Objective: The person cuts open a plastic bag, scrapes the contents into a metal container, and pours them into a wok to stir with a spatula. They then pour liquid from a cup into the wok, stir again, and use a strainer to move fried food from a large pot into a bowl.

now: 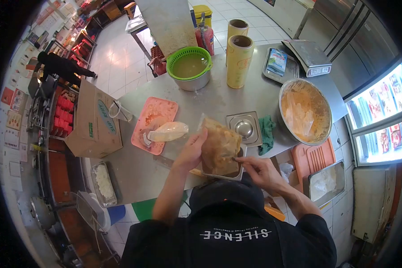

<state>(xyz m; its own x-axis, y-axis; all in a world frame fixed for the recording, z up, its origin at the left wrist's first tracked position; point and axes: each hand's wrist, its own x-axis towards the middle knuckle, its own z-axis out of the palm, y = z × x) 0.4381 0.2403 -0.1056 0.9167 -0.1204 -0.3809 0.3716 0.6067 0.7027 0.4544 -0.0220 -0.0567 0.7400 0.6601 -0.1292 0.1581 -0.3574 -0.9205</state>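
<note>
A clear plastic bag (219,142) of brownish, chunky food is tilted over a small steel pan (236,173) at the table's near edge. My left hand (192,151) is closed on the bag's left side, thumb up along it. My right hand (260,171) is closed in a pinch at the bag's lower right; something small and dark shows at its fingertips, too small to name. Just beyond lies a steel lid (245,128) with a round recess, beside a green cloth (266,134). Left of the bag, a pink tray (154,111) holds a filled plastic bag (169,132).
At the back stand a pot with a green strainer (190,51) and film rolls (240,67). A large bowl of orange mixture (328,118) and a scale (308,56) are right. Left are a cardboard box (94,120) and a pan of white food (104,183). Another person (60,67) stands far left.
</note>
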